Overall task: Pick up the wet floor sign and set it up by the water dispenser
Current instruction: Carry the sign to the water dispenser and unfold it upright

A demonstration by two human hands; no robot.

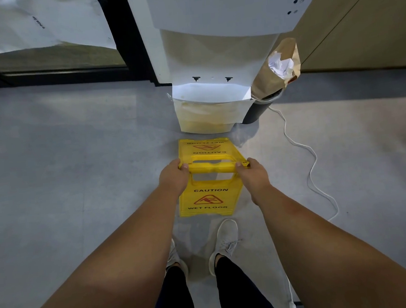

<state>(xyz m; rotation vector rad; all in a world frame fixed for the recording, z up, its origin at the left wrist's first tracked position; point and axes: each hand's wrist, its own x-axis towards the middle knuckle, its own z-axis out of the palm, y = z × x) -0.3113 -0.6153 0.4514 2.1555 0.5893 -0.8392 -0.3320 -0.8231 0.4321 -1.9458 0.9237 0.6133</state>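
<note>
Two hands, left hand (pixel 173 178) and right hand (pixel 254 175), grip the top bar of the wet floor sign (pixel 210 177), splayed open on the floor just before the water dispenser (pixel 214 63); only release apparently remains.

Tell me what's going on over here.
A person is setting up a yellow wet floor sign in front of the water dispenser. The left hand and right hand each grip one end of the sign's top bar. Its two panels are spread open, the far one reaching toward the dispenser's base. A white cable trails across the floor to the right, and a bin with a paper bag stands beside the dispenser.
</note>
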